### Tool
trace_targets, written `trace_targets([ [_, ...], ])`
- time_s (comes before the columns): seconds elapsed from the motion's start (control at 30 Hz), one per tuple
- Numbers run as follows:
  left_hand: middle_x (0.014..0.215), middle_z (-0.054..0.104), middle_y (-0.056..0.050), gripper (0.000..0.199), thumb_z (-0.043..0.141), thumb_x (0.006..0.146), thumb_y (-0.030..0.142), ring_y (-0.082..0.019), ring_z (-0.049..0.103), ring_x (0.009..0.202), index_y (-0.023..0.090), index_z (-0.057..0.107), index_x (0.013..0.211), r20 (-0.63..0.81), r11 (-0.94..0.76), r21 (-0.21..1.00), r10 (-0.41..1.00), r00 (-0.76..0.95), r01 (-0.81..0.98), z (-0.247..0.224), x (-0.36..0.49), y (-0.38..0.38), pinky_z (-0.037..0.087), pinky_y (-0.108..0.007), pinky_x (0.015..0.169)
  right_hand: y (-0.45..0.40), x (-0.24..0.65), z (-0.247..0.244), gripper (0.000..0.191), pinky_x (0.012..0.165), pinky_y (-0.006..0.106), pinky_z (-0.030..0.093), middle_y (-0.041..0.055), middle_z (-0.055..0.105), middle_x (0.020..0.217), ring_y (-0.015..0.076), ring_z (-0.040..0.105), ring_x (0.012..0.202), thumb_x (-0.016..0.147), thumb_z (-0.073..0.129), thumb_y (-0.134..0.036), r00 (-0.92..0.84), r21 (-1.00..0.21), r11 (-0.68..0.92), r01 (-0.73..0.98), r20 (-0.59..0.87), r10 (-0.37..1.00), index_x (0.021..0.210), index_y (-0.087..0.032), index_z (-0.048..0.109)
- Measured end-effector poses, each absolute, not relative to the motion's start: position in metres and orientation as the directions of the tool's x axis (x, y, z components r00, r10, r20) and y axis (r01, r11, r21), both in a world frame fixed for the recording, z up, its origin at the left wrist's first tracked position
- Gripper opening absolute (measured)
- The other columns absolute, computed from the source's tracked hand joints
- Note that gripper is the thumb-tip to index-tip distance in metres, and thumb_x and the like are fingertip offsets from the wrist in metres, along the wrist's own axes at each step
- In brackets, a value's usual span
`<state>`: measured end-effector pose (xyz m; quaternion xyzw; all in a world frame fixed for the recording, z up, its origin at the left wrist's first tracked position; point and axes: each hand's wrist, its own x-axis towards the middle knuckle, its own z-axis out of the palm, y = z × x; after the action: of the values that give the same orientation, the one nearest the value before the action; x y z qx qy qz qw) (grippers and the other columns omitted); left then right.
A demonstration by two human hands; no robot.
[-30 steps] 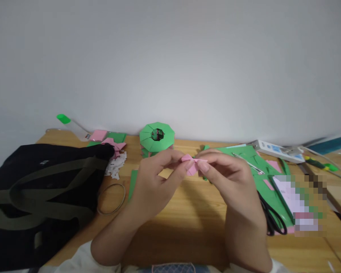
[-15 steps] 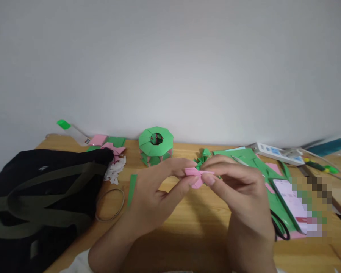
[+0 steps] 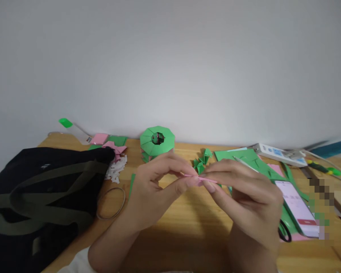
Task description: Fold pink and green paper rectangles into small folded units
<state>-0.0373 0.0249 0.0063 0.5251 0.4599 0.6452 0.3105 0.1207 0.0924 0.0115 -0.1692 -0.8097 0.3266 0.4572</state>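
Between my two hands, above the front of the wooden table, is a small folded piece of pink paper [image 3: 200, 178], seen nearly edge-on. My left hand [image 3: 156, 189] pinches its left part between thumb and fingers. With thumb and fingertips, my right hand [image 3: 244, 193] grips the right part. The fingers hide much of the paper. Just beyond them lie small green folded paper pieces [image 3: 204, 159]. Behind my left hand stands a round green paper model [image 3: 167, 141] with a hole in its top.
At left a black bag [image 3: 53, 185] lies beside a thin ring [image 3: 111, 203] and white paper scraps [image 3: 118, 169]. Pink folded pieces [image 3: 115, 148] are behind it. At right are green paper sheets [image 3: 238, 154], a phone [image 3: 297, 206] and a power strip [image 3: 280, 154].
The pink paper has tilted from showing its folded faces to nearly edge-on. My right hand has shifted slightly right and turned, still pinching. The view has moved a little.
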Motion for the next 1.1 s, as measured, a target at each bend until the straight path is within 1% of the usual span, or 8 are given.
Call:
trace_targets([
  [0.3, 0.074, 0.069, 0.002, 0.008, 0.069, 0.08, 0.018, -0.012, 0.062, 0.07, 0.023, 0.07, 0.073, 0.442, -0.38, 0.893, 0.838, -0.319, 0.24, 0.005, -0.038, 0.024, 0.049, -0.026, 0.068, 0.096, 0.115, 0.009, 0.022, 0.067, 0.028, 0.052, -0.001, 0.069, 0.078, 0.0138, 0.064, 0.073, 0.076, 0.068, -0.006, -0.51, -0.749, 0.662, -0.018, 0.577, 0.639, 0.086, -0.026, 0.07],
  [0.5, 0.071, 0.067, 0.001, 0.012, 0.066, 0.08, 0.016, -0.012, 0.061, 0.068, 0.02, 0.068, 0.069, 0.454, -0.338, 0.874, 0.824, -0.339, 0.349, 0.002, -0.038, 0.031, 0.048, -0.025, 0.063, 0.106, 0.107, -0.002, 0.021, 0.064, 0.03, 0.052, 0.0008, 0.069, 0.076, 0.0154, 0.063, 0.071, 0.076, 0.066, -0.005, -0.475, -0.655, 0.755, -0.033, 0.675, 0.565, 0.085, -0.023, 0.07],
  [0.63, 0.071, 0.067, 0.001, 0.01, 0.068, 0.079, 0.016, -0.012, 0.06, 0.068, 0.021, 0.069, 0.07, 0.487, -0.358, 0.858, 0.796, -0.36, 0.369, -0.002, -0.042, 0.032, 0.048, -0.024, 0.059, 0.11, 0.102, -0.007, 0.018, 0.07, 0.033, 0.054, 0.0023, 0.07, 0.081, 0.0165, 0.065, 0.075, 0.079, 0.064, -0.008, -0.486, -0.644, 0.763, -0.049, 0.683, 0.545, 0.087, -0.023, 0.07],
  [0.73, 0.069, 0.067, 0.002, 0.01, 0.069, 0.078, 0.016, -0.012, 0.06, 0.066, 0.023, 0.071, 0.071, 0.494, -0.366, 0.853, 0.795, -0.352, 0.371, -0.004, -0.043, 0.032, 0.047, -0.024, 0.059, 0.11, 0.103, -0.004, 0.02, 0.07, 0.031, 0.054, 0.0031, 0.071, 0.084, 0.0155, 0.066, 0.076, 0.081, 0.062, -0.007, -0.506, -0.615, 0.788, -0.04, 0.692, 0.515, 0.091, -0.022, 0.071],
  [0.87, 0.067, 0.068, 0.003, 0.009, 0.072, 0.076, 0.019, -0.011, 0.06, 0.065, 0.023, 0.071, 0.069, 0.448, -0.383, 0.893, 0.806, -0.387, 0.234, -0.009, -0.038, 0.041, 0.048, -0.023, 0.06, 0.111, 0.107, 0.003, 0.016, 0.066, 0.029, 0.053, 0.0029, 0.071, 0.078, 0.0149, 0.065, 0.072, 0.083, 0.061, -0.011, -0.501, -0.548, 0.836, 0.026, 0.716, 0.486, 0.087, -0.022, 0.071],
  [0.93, 0.068, 0.069, 0.002, 0.005, 0.074, 0.073, 0.021, -0.011, 0.062, 0.066, 0.021, 0.071, 0.069, 0.394, -0.39, 0.915, 0.816, -0.423, 0.099, -0.014, -0.032, 0.046, 0.051, -0.023, 0.062, 0.11, 0.109, 0.001, 0.014, 0.066, 0.029, 0.052, 0.0027, 0.071, 0.075, 0.0146, 0.064, 0.071, 0.084, 0.06, -0.014, -0.47, -0.587, 0.807, 0.064, 0.695, 0.544, 0.082, -0.022, 0.072],
  [1.0, 0.071, 0.07, 0.001, 0.005, 0.074, 0.072, 0.021, -0.011, 0.065, 0.068, 0.018, 0.069, 0.073, 0.274, -0.311, 0.95, 0.875, -0.399, -0.03, -0.022, -0.024, 0.047, 0.053, -0.023, 0.068, 0.108, 0.113, -0.008, 0.013, 0.066, 0.028, 0.051, 0.0021, 0.07, 0.072, 0.0142, 0.063, 0.069, 0.084, 0.06, -0.017, -0.426, -0.687, 0.72, 0.096, 0.625, 0.654, 0.077, -0.021, 0.071],
  [1.1, 0.076, 0.073, -0.001, 0.01, 0.073, 0.07, 0.018, -0.012, 0.068, 0.072, 0.017, 0.068, 0.078, 0.064, -0.098, 0.99, 0.953, -0.296, -0.1, -0.044, -0.015, 0.039, 0.055, -0.023, 0.072, 0.096, 0.122, -0.04, 0.015, 0.063, 0.027, 0.048, 0.0018, 0.068, 0.067, 0.0136, 0.06, 0.066, 0.082, 0.063, -0.024, -0.388, -0.877, 0.471, 0.098, 0.402, 0.829, 0.07, -0.02, 0.071],
])
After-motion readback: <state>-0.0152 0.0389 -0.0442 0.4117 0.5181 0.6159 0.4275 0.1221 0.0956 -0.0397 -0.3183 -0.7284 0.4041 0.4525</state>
